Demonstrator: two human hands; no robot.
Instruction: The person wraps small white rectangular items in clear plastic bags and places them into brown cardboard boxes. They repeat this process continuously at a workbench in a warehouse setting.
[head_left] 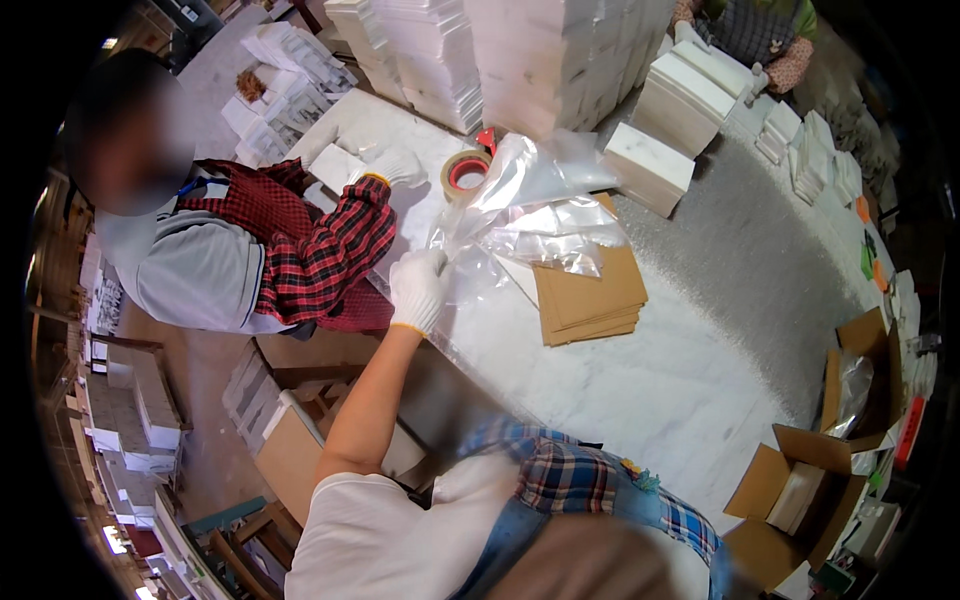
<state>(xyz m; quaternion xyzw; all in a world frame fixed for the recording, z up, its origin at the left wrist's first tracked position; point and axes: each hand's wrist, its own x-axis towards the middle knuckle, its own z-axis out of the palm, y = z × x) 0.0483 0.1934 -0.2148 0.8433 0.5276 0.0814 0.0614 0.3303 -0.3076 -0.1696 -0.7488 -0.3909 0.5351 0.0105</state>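
Observation:
My left hand [416, 288], in a white knit glove, reaches over the table's near-left edge. Its fingers are closed at the edge of a clear plastic bag [462, 238]. More clear plastic bags [545, 172] lie loosely heaped beyond it, crinkled and shiny. They partly cover a small stack of brown cardboard sheets [592, 300]. A roll of tan tape [465, 176] with a red core stands against the heap, beside a red tool [487, 138]. My right hand does not show.
At left, a co-worker's gloved hand [396, 166] rests by a white tile [336, 168]. Tall tile stacks [560, 60] stand at the back. Tile blocks [650, 168] sit at back right, where another person handles tiles. An open cardboard box [752, 492] stands at lower right.

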